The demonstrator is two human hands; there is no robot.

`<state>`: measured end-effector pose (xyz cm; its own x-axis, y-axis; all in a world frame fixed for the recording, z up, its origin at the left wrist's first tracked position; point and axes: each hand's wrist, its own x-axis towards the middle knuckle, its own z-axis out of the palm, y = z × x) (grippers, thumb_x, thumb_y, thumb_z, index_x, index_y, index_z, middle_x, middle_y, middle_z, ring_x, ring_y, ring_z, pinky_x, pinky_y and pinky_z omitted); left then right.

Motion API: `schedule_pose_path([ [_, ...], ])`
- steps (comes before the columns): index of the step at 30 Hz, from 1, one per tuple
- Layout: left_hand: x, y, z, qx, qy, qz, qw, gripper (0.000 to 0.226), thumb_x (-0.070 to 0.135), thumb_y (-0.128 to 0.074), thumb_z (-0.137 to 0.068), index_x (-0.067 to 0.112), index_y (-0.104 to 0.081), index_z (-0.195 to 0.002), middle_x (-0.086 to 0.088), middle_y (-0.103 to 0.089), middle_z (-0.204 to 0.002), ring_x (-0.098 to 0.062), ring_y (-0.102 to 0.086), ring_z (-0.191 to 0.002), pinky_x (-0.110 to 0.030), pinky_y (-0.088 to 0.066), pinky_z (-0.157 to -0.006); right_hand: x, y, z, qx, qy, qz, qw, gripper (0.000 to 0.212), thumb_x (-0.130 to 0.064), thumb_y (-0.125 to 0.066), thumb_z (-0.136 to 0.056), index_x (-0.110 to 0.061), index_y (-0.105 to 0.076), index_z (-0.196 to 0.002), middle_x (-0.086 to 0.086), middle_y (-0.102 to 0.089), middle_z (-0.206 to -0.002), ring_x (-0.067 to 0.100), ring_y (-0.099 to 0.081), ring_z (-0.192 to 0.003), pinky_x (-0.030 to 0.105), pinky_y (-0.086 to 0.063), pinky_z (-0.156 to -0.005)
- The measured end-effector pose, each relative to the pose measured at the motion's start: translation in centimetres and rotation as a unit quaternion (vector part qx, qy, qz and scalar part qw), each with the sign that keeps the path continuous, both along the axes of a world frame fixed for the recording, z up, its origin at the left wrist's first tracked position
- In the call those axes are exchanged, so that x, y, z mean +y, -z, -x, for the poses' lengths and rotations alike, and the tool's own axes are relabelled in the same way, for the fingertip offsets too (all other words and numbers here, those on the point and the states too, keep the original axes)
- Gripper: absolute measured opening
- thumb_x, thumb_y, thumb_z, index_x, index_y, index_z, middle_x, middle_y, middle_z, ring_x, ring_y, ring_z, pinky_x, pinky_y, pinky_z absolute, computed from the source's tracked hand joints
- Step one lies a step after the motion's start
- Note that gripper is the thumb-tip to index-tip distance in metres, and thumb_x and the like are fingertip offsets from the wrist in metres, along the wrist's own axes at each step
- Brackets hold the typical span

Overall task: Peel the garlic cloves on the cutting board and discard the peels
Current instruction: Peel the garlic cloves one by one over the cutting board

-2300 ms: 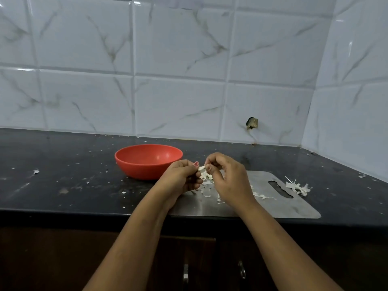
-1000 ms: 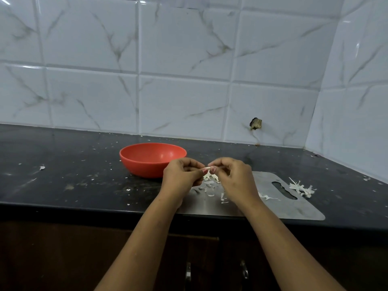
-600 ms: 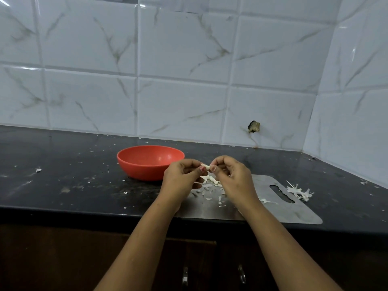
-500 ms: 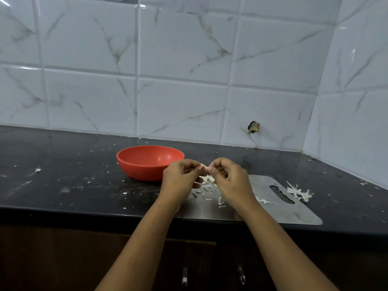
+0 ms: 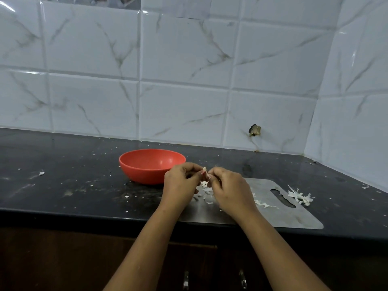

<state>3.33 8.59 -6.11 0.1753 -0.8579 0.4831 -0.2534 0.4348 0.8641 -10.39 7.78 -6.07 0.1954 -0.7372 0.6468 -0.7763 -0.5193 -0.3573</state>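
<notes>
Peeling garlic, both hands engaged

Held: garlic clove (image 5: 204, 169), pinched between left hand (image 5: 180, 183) and right hand (image 5: 228, 187), each grip clenched on it, above the steel cutting board (image 5: 294, 217).
Loose: peels (image 5: 206, 196) on the board beneath.
Red bowl (image 5: 147, 171): 10 o'clock of the hands, on the counter (image 5: 63, 185).

Left of the red bowl (image 5: 152, 165) the dark worktop (image 5: 63, 185) lies open back to the tiled wall (image 5: 94, 101), carrying only small flecks. The bowl stands just beside the left hand (image 5: 180, 185), behind it and to its left, blocking a low reach that way. To the right the flat cutting board (image 5: 294, 215) and a heap of peels (image 5: 300, 196) lie low; the side wall (image 5: 357, 101) closes the corner.
</notes>
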Motion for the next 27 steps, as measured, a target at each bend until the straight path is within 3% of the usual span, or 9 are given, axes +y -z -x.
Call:
schedule_pose_path([
  [4,-0.25,0.13,0.1,-0.072,-0.05,0.033,0.996,0.019,0.025,-0.059,-0.094,0.019,-0.07,-0.08,0.003,-0.068,-0.067,-0.017,-0.064,-0.069,-0.04,-0.056,-0.065,-0.24,-0.02,0.13,-0.06,-0.018,-0.003,0.998,0.014,-0.029,-0.055,-0.096,-0.03,-0.068,-0.09,-0.012,-0.069,-0.075,0.005,-0.063,-0.069,0.034,-0.052,-0.062],
  [9,-0.26,0.39,0.55,-0.175,-0.059,0.063,0.981,0.019,0.024,-0.047,-0.097,0.016,-0.056,-0.083,-0.003,-0.063,-0.065,-0.022,-0.059,-0.064,-0.045,-0.05,-0.066,-0.39,0.05,0.2,-0.078,-0.03,-0.022,0.996,0.012,-0.027,-0.058,-0.094,-0.03,-0.07,-0.093,-0.013,-0.07,-0.077,0.002,-0.065,-0.071,0.033,-0.055,-0.066],
  [12,-0.37,0.57,0.53,-0.191,-0.07,0.068,0.977,0.017,0.022,-0.047,-0.097,0.017,-0.057,-0.084,-0.002,-0.063,-0.067,-0.022,-0.06,-0.065,-0.045,-0.05,-0.067,-0.45,0.17,0.2,-0.096,-0.033,-0.018,0.995,0.016,-0.023,-0.056,-0.093,-0.03,-0.07,-0.096,-0.013,-0.071,-0.08,0.003,-0.065,-0.072,0.033,-0.055,-0.068],
  [17,-0.43,0.57,0.36,-0.149,-0.071,0.084,0.983,0.012,0.018,-0.061,-0.092,0.014,-0.064,-0.081,-0.001,-0.069,-0.069,-0.017,-0.066,-0.062,-0.041,-0.055,-0.061,-0.68,0.19,0.29,-0.11,-0.044,-0.007,0.993,0.009,-0.031,-0.064,-0.09,-0.03,-0.073,-0.093,-0.015,-0.071,-0.084,0.004,-0.061,-0.064,0.033,-0.054,-0.065],
  [22,0.18,-0.14,0.35,-0.029,0.007,0.035,0.999,0.009,0.002,-0.068,-0.085,0.011,-0.071,-0.085,-0.004,-0.072,-0.075,-0.01,-0.069,-0.066,-0.021,-0.056,-0.054,-0.66,-0.01,0.51,-0.204,-0.08,-0.042,0.975,0.008,-0.018,-0.07,-0.087,-0.026,-0.071,-0.084,-0.01,-0.072,-0.075,0.003,-0.067,-0.072,0.031,-0.056,-0.067],
  [27,0.18,-0.1,0.18,0.012,0.023,0.011,1.0,0.012,0.004,-0.07,-0.084,0.016,-0.072,-0.082,-0.005,-0.072,-0.075,-0.013,-0.069,-0.07,-0.021,-0.054,-0.052,-0.01,-0.46,0.54,-0.27,-0.141,-0.073,0.95,0.003,-0.01,-0.069,-0.087,-0.013,-0.068,-0.086,-0.001,-0.074,-0.073,0.017,-0.067,-0.063,0.028,-0.057,-0.062],
])
